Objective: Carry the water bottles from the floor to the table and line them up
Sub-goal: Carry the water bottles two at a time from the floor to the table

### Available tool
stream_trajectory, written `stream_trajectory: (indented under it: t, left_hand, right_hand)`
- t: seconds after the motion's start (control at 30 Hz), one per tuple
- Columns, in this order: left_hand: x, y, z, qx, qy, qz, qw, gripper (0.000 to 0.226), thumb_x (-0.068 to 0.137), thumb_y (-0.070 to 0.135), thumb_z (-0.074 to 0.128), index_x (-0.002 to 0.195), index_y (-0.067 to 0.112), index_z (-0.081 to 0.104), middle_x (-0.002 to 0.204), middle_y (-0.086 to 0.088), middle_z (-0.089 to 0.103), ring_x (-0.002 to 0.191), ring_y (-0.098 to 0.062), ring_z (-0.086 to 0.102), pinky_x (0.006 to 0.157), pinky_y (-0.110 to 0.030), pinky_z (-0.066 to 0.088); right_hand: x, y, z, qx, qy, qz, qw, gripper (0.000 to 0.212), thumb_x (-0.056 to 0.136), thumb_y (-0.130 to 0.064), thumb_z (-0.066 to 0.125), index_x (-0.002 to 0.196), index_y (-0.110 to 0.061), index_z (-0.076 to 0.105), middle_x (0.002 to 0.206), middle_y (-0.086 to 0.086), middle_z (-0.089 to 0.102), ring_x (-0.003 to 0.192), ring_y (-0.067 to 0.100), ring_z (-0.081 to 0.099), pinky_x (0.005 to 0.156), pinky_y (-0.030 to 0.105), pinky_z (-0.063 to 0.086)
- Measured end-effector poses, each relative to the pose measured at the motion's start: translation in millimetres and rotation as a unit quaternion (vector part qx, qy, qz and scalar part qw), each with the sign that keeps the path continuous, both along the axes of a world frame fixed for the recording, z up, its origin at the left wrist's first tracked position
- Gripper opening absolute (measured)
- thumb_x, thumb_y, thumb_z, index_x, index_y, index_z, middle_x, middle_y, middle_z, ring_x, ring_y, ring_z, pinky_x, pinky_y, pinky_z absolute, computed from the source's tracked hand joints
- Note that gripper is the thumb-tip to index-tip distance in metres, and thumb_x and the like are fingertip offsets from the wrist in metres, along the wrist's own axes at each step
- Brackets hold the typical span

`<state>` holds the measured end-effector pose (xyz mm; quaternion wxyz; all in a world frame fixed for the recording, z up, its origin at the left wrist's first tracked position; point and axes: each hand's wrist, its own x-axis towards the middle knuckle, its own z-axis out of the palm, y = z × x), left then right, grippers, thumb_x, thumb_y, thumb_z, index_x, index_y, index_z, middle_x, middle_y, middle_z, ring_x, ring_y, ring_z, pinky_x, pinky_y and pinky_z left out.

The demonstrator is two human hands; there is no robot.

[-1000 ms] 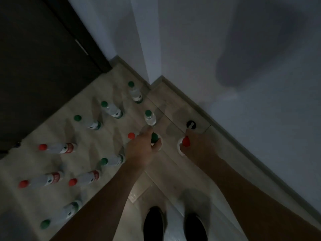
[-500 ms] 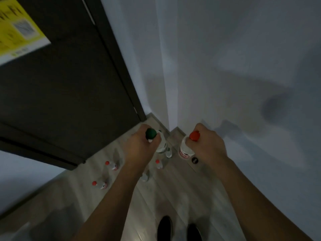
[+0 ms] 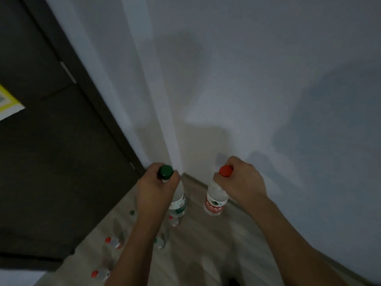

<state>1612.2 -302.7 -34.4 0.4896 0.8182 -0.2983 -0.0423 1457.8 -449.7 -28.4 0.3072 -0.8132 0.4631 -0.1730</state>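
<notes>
White walls meet in a corner ahead of us, with a dark door (image 3: 51,162) on the left and a pale wooden floor (image 3: 202,250) below. From the head view we see both our hands raised. Our left hand (image 3: 154,188) has its fingers closed around the neck of a green-capped bottle (image 3: 178,201), and our right hand (image 3: 239,182) has its fingers closed around the neck of a red-capped bottle (image 3: 215,201). Both bottles hang upright and clear of the floor; we think the neck grip lets each hand carry one securely. Several bottles remain standing on the floor, for example a red-capped one (image 3: 113,242). We cannot see the table, so the carrying has probably only begun.
</notes>
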Motion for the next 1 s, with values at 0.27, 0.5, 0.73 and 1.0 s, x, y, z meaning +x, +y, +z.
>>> stream_trajectory:
  t: [0.27, 0.5, 0.73, 1.0]
  left_hand:
    - [-52, -60, 18, -0.028, -0.024, -0.161, 0.986, 0.015, 0.08, 0.023, 0.071, 0.072, 0.025, 0.059, 0.062, 0.012, 0.058, 0.055, -0.004, 0.053, 0.051, -0.012, 0.038]
    - [-153, -104, 28, -0.048, -0.022, -0.289, 0.956, 0.015, 0.072, 0.04, 0.067, 0.075, 0.026, 0.061, 0.061, 0.016, 0.059, 0.052, -0.002, 0.053, 0.05, -0.01, 0.037]
    - [-299, -122, 35, -0.03, -0.034, -0.394, 0.918, 0.013, 0.077, 0.028, 0.073, 0.075, 0.028, 0.061, 0.06, 0.019, 0.057, 0.054, -0.002, 0.052, 0.051, -0.012, 0.037]
    - [-486, -108, 44, -0.039, -0.045, -0.489, 0.87, 0.012, 0.073, 0.036, 0.07, 0.076, 0.027, 0.062, 0.063, 0.014, 0.061, 0.057, -0.006, 0.055, 0.055, -0.022, 0.044]
  right_hand:
    - [-85, 1, 17, -0.025, 0.004, -0.14, 0.99, 0.02, 0.073, -0.041, 0.063, 0.078, -0.025, 0.051, 0.068, -0.008, 0.059, 0.064, 0.014, 0.057, 0.057, 0.029, 0.047]
    - [-206, 8, 31, -0.041, -0.006, -0.258, 0.965, 0.021, 0.073, -0.04, 0.065, 0.079, -0.023, 0.052, 0.069, -0.005, 0.06, 0.064, 0.017, 0.058, 0.056, 0.03, 0.048]
    - [-359, 42, 36, -0.071, -0.011, -0.365, 0.928, 0.024, 0.073, -0.043, 0.064, 0.083, -0.025, 0.053, 0.072, -0.009, 0.058, 0.067, 0.015, 0.058, 0.061, 0.033, 0.051]
    - [-541, 109, 31, -0.083, -0.007, -0.479, 0.874, 0.025, 0.068, -0.046, 0.063, 0.077, -0.028, 0.048, 0.069, -0.01, 0.056, 0.061, 0.01, 0.054, 0.052, 0.026, 0.04]
